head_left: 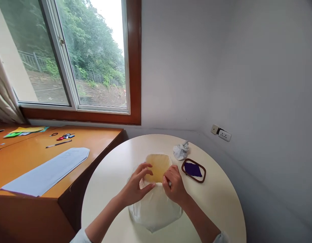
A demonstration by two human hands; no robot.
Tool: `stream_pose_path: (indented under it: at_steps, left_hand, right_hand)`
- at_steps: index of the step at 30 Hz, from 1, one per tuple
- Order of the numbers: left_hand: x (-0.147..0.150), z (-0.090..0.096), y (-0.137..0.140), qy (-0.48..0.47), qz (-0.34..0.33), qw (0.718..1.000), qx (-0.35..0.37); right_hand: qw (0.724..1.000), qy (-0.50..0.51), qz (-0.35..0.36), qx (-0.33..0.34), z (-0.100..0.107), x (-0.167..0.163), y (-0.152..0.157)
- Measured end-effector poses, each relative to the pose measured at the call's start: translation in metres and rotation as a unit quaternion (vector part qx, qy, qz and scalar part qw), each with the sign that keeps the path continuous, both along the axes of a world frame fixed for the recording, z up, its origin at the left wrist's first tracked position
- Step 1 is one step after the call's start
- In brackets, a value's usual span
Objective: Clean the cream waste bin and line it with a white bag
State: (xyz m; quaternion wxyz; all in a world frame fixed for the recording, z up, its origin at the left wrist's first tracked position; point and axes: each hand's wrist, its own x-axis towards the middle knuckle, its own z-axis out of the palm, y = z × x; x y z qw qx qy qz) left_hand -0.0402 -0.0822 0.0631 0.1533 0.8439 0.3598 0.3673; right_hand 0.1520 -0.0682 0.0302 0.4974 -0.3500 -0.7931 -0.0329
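Observation:
In front of me on the round table stands an open-mouthed container with thin white bag-like material [154,207] draped around it; the inside [159,165] looks yellowish. My right hand [173,182] is closed on the white material at the right side of the rim. At the left of the mouth is my left hand [138,184], thumb and fingers curved and apart, close to or touching the rim. A knotted white plastic bundle [181,151] lies behind my right hand. Beside it is a brown rounded frame [204,175] with purple cloth [193,169] inside.
The round cream table [102,189] nearly meets an orange-brown desk [24,165] at left. On that desk are folded white paper [48,172], a pen [58,144], keys [67,136] and coloured papers [27,129]. A wall with a socket [224,135] stands behind.

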Motion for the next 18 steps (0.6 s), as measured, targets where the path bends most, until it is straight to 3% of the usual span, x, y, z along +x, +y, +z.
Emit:
stream_pose_path:
  at_steps: [4, 9, 13, 15, 18]
  left_hand:
    - [-0.011, 0.002, -0.009, 0.030, 0.031, 0.998, -0.041]
    - [-0.014, -0.004, -0.008, 0.121, 0.014, 0.990, -0.065]
    - [-0.007, -0.017, -0.010, 0.082, 0.018, 0.991, -0.100]
    - [-0.003, -0.019, -0.012, 0.049, 0.019, 0.994, -0.094]
    - [0.004, -0.019, -0.015, 0.022, 0.027, 0.998, -0.050]
  right_hand:
    - [0.999, 0.005, 0.044, 0.016, -0.001, 0.008, -0.008]
    - [0.995, -0.004, 0.098, 0.019, -0.008, 0.017, -0.014]
    - [0.994, -0.023, 0.105, 0.013, -0.009, 0.023, -0.016]
    - [0.993, -0.050, 0.107, -0.007, 0.002, 0.027, -0.017]
    - [0.981, -0.119, 0.113, -0.103, 0.034, 0.033, -0.022]
